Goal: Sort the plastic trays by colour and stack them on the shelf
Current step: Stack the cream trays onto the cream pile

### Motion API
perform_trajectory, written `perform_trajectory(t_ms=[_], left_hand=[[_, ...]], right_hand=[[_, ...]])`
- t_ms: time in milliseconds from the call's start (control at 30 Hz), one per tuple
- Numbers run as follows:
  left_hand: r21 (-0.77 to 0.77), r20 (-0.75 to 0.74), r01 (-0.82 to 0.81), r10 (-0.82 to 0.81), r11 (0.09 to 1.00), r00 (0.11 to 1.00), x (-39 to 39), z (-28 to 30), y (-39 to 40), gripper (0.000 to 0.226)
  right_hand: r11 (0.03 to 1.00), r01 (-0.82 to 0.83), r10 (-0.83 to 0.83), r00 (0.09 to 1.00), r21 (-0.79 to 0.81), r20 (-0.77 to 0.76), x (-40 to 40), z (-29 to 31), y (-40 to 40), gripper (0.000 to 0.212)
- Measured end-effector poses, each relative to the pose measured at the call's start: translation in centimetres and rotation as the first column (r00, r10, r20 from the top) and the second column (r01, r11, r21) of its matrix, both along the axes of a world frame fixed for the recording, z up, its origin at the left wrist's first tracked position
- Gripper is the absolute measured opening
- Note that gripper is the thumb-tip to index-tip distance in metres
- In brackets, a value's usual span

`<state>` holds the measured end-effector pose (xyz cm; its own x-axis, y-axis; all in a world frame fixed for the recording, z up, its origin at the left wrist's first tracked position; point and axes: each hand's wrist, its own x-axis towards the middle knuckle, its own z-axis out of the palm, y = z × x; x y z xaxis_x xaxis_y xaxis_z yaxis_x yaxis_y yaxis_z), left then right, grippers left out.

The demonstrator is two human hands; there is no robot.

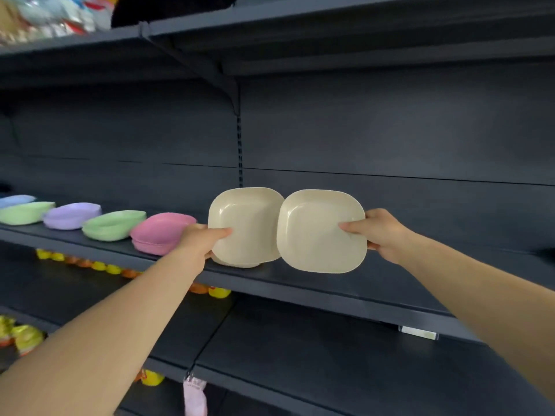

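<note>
Dark shelf: left hand and right hand each pinch a cream tray, second cream tray, tilted up just right of the pink stack, probably to match colours.

**Both arms out, both hands pinching**

Both arms bare, stretched forward and up, roughly level, well apart at the elbows and converging toward the hands. Left hand: thumb laid flat on the top face of its tray, fingers hidden beneath it. Right hand: thumb on the top face of its tray, fingers curled behind the rim. Wrists straight. The hands do not touch each other.
</note>
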<state>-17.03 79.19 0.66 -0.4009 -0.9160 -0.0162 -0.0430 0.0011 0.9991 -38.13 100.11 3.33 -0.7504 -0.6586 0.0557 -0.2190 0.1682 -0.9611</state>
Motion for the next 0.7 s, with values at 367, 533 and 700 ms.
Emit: perform_trajectory(t_ms=[367,533,700], left_hand=[[-0.107,-0.093,-0.287,0.277,0.952,0.956,0.1,1.8,-13.9,0.028],[-0.121,-0.092,-0.331,0.321,0.936,0.942,-1.8,1.3,-17.7,0.028],[-0.114,-0.071,-0.265,0.258,0.958,0.964,-3.4,0.8,-19.6,0.024]], right_hand=[[0.998,-0.056,0.059,0.990,-0.028,0.124,0.5,-3.7,-14.9,0.014],[0.995,-0.065,0.052,0.983,0.072,0.177,-0.1,-6.1,-19.3,0.028],[0.995,-0.036,0.025,0.992,0.089,0.122,0.8,-6.8,-20.7,0.012]])
